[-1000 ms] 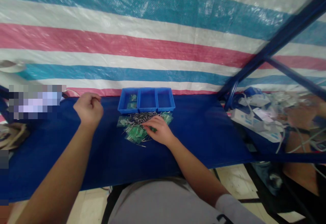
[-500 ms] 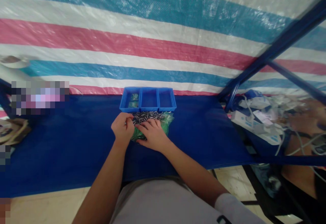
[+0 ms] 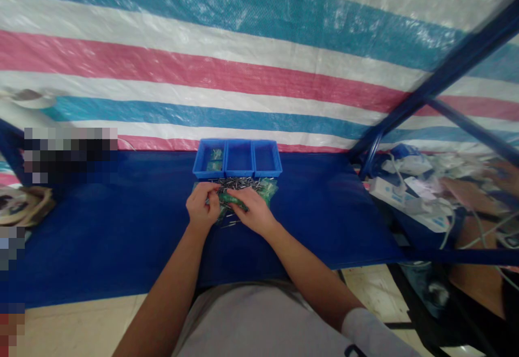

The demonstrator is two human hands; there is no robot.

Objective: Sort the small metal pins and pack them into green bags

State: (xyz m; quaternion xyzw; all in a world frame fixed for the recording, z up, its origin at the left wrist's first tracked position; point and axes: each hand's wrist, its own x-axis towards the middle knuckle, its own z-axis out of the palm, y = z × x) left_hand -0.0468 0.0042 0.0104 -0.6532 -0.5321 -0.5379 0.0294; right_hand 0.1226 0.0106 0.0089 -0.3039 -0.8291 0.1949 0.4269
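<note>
Many thin metal pins or screws (image 3: 243, 183), too small to name for sure, lie heaped in front of the blue three-part tray. A crumpled green plastic bag (image 3: 267, 188) spreads around them. With thumb and fingers pinched, my left hand (image 3: 201, 205) grips the left part of the bag. My right hand (image 3: 254, 212) curls over the gathered green plastic between both hands, fingers closed on it. Just below the hands, a few loose metal pieces (image 3: 231, 222) rest on the blue surface. My fingers partly hide the heap and the bag.
The blue tray (image 3: 239, 173) holds small clear packets (image 3: 215, 158) in its left compartment. Blue sheeting (image 3: 133, 227) covers the table. At right are a white power strip (image 3: 409, 205), cables and a blue metal frame (image 3: 441, 70). A striped tarp (image 3: 243, 81) hangs behind.
My right hand has lifted and gathered the green plastic, which lay flat under its fingers. Loose metal pieces now show below the hands. My left hand has shifted slightly right.
</note>
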